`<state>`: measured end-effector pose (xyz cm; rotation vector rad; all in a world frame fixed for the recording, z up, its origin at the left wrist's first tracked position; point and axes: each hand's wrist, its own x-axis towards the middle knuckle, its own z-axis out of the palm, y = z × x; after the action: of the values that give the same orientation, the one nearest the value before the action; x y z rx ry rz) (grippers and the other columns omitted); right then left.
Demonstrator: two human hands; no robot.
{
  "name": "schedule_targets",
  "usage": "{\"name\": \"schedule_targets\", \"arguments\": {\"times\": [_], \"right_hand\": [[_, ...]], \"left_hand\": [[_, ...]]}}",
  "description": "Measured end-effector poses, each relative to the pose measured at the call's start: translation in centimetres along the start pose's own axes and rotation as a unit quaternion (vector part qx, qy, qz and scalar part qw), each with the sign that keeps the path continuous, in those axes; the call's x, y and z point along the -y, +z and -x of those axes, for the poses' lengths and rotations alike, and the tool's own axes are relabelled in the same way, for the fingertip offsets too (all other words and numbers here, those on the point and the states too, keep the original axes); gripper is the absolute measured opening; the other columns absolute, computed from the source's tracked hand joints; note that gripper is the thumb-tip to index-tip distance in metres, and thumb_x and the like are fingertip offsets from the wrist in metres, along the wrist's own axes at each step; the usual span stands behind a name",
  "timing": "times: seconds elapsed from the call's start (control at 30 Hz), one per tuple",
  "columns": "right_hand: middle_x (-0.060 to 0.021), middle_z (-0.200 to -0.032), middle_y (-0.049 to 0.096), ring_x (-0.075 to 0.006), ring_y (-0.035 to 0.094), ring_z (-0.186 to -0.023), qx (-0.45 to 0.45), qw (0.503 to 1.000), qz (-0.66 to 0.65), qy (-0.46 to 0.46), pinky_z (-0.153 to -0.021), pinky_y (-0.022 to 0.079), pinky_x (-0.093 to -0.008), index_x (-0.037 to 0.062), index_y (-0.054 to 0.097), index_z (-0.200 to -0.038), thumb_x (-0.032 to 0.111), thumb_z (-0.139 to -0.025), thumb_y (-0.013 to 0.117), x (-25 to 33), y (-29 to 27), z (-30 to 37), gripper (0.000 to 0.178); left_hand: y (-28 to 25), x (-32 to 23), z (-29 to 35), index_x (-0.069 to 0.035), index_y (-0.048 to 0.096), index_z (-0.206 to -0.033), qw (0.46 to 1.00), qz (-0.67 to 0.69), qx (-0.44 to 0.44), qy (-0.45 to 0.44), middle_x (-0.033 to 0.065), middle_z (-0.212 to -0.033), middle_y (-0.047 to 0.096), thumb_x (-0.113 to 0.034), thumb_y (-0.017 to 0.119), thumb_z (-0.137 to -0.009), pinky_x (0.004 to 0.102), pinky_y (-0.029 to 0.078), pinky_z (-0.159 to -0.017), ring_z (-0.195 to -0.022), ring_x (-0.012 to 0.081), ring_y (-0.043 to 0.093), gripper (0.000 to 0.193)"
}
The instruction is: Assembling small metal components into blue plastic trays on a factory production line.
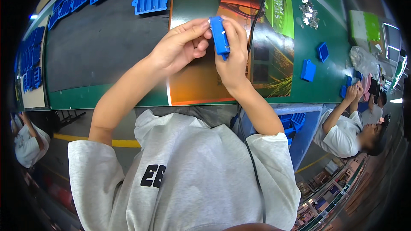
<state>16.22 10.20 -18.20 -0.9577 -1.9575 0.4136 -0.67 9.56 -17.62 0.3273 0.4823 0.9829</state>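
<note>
A blue plastic battery holder [219,37] is tilted on edge above the table, its long narrow side facing up. My right hand [234,51] grips it from the right, fingers wrapped along its length. My left hand [182,45] is at its upper left corner, thumb and forefinger pinched together at the edge. Something tiny and pale shows at those fingertips, too small to name. Small metal bits show along the holder's side. Beneath both hands lies a printed orange and green mat [197,86].
Small metal parts [309,13] lie heaped at the right. Two blue holders [308,70] [323,51] rest near them. Rows of blue holders [151,1] line the dark mat [107,42]. A black cable [252,30] crosses the table. A co-worker [349,132] handles blue parts at right.
</note>
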Motion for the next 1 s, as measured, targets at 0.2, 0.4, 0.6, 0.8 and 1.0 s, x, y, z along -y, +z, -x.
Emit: {"name": "schedule_targets", "arguments": {"times": [0.2,0.4,0.6,0.8,1.0], "right_hand": [[-0.0172,-0.122,0.050,-0.0383,0.049,-0.111,-0.013,1.000,-0.011,-0.003,-0.094,0.041,-0.0437,0.0017,0.050,-0.123,-0.015,-0.061,0.063,-0.1,0.2,0.1,0.065],[-0.0181,-0.123,0.052,-0.0389,0.050,-0.112,-0.020,0.999,-0.010,-0.029,-0.095,0.041,-0.0440,0.0026,0.049,-0.124,-0.015,-0.062,0.064,-0.1,0.2,0.2,0.066],[-0.0194,-0.125,0.052,-0.0387,0.052,-0.112,-0.022,0.999,-0.014,-0.026,-0.095,0.043,-0.0430,0.0018,0.048,-0.126,-0.015,-0.065,0.061,0.0,0.3,0.4,0.064],[-0.0190,-0.123,0.053,-0.0358,0.054,-0.111,-0.020,0.998,-0.059,0.012,-0.093,0.044,-0.0398,-0.0001,0.048,-0.125,-0.011,-0.073,0.061,0.3,0.6,0.1,0.055],[-0.0147,-0.116,0.055,-0.0277,0.059,-0.103,0.027,0.978,-0.169,0.122,-0.088,0.046,-0.0343,-0.0023,0.054,-0.118,0.007,-0.085,0.065,0.8,0.1,0.2,0.035]], "left_hand": [[-0.2,-0.2,-0.6,-0.006,0.060,-0.112,0.999,-0.044,0.018,0.009,-0.0010,-0.086,0.060,-0.021,0.059,-0.093,0.0209,0.043,-0.065,-0.071,0.0073,0.051,0.024],[-0.6,-0.5,-0.6,-0.006,0.062,-0.109,0.997,-0.069,0.032,0.000,-0.0003,-0.086,0.062,-0.022,0.060,-0.093,0.0218,0.045,-0.068,-0.073,0.0082,0.053,0.022],[-0.7,-0.7,-0.6,-0.007,0.062,-0.102,0.998,-0.055,0.015,-0.035,0.0000,-0.086,0.061,-0.023,0.060,-0.092,0.0228,0.049,-0.068,-0.073,0.0091,0.057,0.019],[0.2,-0.7,-0.4,-0.007,0.057,-0.096,0.997,-0.058,-0.010,-0.047,0.0000,-0.082,0.058,-0.026,0.063,-0.091,0.0233,0.047,-0.062,-0.070,0.0088,0.054,0.020],[1.9,-1.7,0.4,-0.004,0.056,-0.107,0.939,-0.308,-0.100,0.115,0.0021,-0.090,0.056,-0.026,0.067,-0.088,0.0232,0.045,-0.068,-0.076,0.0091,0.054,0.031]]}}
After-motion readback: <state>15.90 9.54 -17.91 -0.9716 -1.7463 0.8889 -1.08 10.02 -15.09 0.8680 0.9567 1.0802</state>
